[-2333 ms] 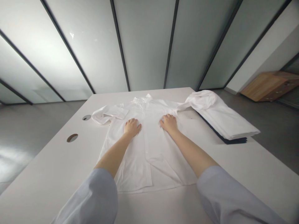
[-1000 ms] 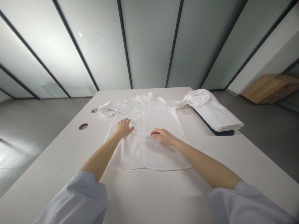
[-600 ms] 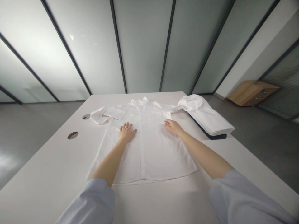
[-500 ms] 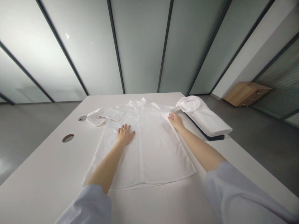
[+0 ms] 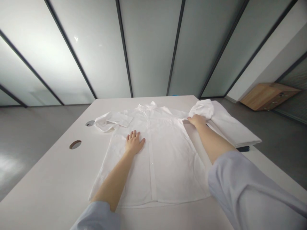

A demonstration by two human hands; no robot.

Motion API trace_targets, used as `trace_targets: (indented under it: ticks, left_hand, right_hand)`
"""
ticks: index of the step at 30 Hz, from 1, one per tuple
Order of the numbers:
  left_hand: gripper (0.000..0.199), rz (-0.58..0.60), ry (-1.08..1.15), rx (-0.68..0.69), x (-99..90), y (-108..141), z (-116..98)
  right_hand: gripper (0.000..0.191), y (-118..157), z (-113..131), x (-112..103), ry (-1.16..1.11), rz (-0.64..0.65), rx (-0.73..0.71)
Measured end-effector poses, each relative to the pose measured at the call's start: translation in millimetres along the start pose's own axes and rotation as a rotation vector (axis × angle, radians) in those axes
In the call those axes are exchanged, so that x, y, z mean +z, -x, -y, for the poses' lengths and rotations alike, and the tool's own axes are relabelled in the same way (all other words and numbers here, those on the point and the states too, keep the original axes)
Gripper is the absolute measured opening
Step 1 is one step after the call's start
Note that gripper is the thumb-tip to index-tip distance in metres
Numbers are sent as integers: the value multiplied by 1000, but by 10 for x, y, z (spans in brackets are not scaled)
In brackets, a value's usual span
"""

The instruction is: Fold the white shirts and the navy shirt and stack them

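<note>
- Shirt [image 5: 155, 153] is lying flat and face up along the middle of the white table [image 5: 48, 179], collar at the far end and hem toward the person; button placket is running straight down the centre
- Left hand [image 5: 134, 143] is resting palm down on the chest panel, fingers spread and flat, gripping nothing; it is pinning the cloth
- Right hand [image 5: 198, 120] is reaching to the far right shoulder, fingers curling at the bunched sleeve [image 5: 202, 109]; whether they are pinching cloth or just touching it, I cannot tell
- Sleeve is lying partly on the folded stack [image 5: 235, 131] just beside the shirt; the other sleeve [image 5: 111, 120] is sitting doubled over on the left, near two round holes [image 5: 75, 144] in the tabletop
- Doing this well, I would judge, is meaning a steady pinning palm, so the body is not skewing; taking the sleeve near the seam, and drawing it clear of the stack without disturbing those layers
</note>
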State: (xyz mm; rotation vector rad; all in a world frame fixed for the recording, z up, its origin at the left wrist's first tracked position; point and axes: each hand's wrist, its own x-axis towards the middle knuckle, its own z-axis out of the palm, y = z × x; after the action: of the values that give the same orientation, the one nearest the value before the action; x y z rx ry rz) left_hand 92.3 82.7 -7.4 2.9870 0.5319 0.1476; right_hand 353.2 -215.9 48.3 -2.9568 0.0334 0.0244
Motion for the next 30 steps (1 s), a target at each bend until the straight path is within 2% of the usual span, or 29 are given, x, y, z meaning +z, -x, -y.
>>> trace_targets:
  ticks: [2,4,5,7,10,12,14,18,22,27,30]
  left_hand:
    - [57,-3,10,0,7,-4,7]
    - [56,-6,29,-1,17,-8,17]
    - [56,-9,42,-3,23,-10,22]
    - [55,-27,74,-7,32,-10,33]
    - [57,-85,142,-9,36,-3,46]
    - [61,-117,184,1,32,5,54]
    - [66,-116,207,8,24,13,59]
    - [65,-56,197,32,-4,23,54]
    - [58,2,92,82,-16,10,4]
    - [67,123,-11,89,16,-31,-91]
    - [68,124,-23,94,39,-32,-128]
  right_hand:
    - [36,81,16,31,73,-170,-174]
    - [40,228,107,90,132,-327,-407]
    - [43,330,178,131,140,-355,-528]
    - [44,593,346,229,114,-303,-783]
    - [35,1056,567,391,27,-119,-1177]
    - [32,1320,635,487,-60,-53,-1303]
    - [31,1494,632,573,-148,-19,-1318]
    - [31,1591,522,742,-252,17,-1204]
    - [40,1547,455,894,-294,-16,-1027]
    - [58,1411,414,950,-163,-144,-694]
    - [47,1294,351,866,-110,-122,-641]
